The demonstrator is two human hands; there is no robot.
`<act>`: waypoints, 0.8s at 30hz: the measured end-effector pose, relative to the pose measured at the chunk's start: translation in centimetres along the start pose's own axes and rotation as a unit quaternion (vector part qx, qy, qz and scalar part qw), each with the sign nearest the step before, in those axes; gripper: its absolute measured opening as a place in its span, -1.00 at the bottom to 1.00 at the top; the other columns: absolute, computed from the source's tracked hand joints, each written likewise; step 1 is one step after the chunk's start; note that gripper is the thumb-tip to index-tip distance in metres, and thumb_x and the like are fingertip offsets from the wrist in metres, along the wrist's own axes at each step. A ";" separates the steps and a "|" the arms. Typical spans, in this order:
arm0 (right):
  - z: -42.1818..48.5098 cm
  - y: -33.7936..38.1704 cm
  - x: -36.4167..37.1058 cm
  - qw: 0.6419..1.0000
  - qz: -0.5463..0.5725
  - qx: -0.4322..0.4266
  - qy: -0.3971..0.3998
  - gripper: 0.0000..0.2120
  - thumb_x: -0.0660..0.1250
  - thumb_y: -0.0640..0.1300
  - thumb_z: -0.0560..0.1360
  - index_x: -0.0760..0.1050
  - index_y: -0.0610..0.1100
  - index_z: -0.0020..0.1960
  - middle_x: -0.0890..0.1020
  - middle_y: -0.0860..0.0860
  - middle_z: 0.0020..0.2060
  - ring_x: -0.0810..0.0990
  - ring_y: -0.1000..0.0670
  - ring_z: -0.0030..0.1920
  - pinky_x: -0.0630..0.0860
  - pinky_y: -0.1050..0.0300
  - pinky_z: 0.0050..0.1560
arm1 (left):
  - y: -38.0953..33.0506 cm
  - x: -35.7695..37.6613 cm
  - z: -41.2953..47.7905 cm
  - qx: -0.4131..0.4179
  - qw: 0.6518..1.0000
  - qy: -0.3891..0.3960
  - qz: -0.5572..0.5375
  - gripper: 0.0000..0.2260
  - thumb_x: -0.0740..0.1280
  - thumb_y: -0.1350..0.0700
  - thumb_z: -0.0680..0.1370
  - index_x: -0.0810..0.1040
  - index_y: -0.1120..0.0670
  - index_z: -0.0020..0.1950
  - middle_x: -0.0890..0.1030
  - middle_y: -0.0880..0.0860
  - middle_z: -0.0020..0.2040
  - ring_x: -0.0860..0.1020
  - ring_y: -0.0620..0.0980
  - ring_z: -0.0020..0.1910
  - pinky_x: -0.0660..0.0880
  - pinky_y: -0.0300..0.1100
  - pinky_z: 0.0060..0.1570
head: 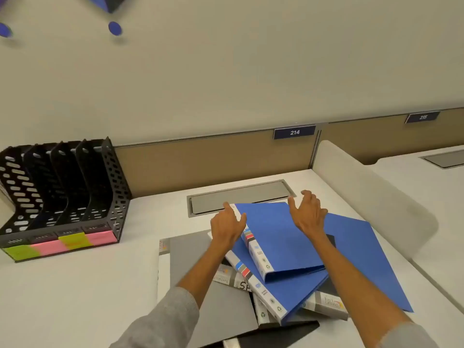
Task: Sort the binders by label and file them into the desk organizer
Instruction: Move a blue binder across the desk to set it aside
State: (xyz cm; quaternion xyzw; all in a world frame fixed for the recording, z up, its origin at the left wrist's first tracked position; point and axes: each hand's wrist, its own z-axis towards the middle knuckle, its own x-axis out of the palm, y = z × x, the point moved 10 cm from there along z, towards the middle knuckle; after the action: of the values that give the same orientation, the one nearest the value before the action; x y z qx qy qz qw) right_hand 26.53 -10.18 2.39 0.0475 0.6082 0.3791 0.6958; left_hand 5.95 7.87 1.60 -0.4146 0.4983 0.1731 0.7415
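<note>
A loose pile of binders lies on the white desk in front of me. On top is a blue binder (273,237) with a white labelled spine, over a second blue binder (288,295) and a third blue cover (361,249). Grey binders (190,254) and a black one (276,335) lie underneath. My left hand (227,226) touches the top binder's spine edge, fingers relaxed. Over the same binder's cover my right hand (308,213) hovers with fingers spread. The black perforated desk organizer (62,194) stands at the left, its slots empty, with green and pink sticky labels (60,243) along its front.
A grey cable hatch (238,195) is set into the desk behind the pile. A tan partition (213,162) with plate 214 (294,132) runs along the back. A rounded white divider (371,192) closes off the right side. Bare desk surface (75,292) lies between organizer and pile.
</note>
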 end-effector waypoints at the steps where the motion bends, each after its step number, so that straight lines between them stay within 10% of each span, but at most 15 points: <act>1: -0.5 -0.8 0.4 1.000 0.001 0.022 0.014 -0.51 0.15 0.17 0.58 0.37 -0.15 0.33 0.53 -0.12 0.23 0.46 -0.15 0.23 0.32 -0.18 0.18 | 0.3 1.1 -0.4 -0.022 0.999 0.017 -0.029 -0.39 0.22 -0.20 0.56 0.25 0.22 0.41 0.62 0.15 0.06 0.61 0.14 0.01 0.50 -0.03 -0.05; 8: -3.4 -6.7 3.8 0.987 -0.039 0.107 0.115 -0.32 0.14 0.29 0.55 0.27 -0.17 0.46 0.41 -0.18 0.37 0.31 -0.20 0.40 0.19 -0.29 0.36 | 0.8 8.0 -3.6 -0.111 0.983 0.131 -0.071 -0.17 0.29 -0.41 0.40 0.28 0.20 0.40 0.31 0.17 0.38 0.28 0.15 0.39 0.41 0.03 0.22; 24: -7.1 -10.2 5.9 0.965 -0.129 0.178 0.145 -0.12 0.19 0.48 0.38 0.28 -0.20 0.37 0.35 -0.27 0.34 0.32 -0.31 0.34 0.25 -0.28 0.31 | 2.0 9.9 -6.6 -0.142 0.968 0.143 -0.152 -0.42 0.36 -0.24 0.46 0.37 0.09 0.32 0.31 0.12 0.30 0.25 0.13 0.35 0.19 0.00 0.36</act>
State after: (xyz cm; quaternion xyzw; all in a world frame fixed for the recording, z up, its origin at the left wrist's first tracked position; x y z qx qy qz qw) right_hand 24.94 -16.76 -9.59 0.0362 0.7612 0.1746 0.6236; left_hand 5.05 2.33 -9.05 -0.6069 0.5008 0.0655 0.6137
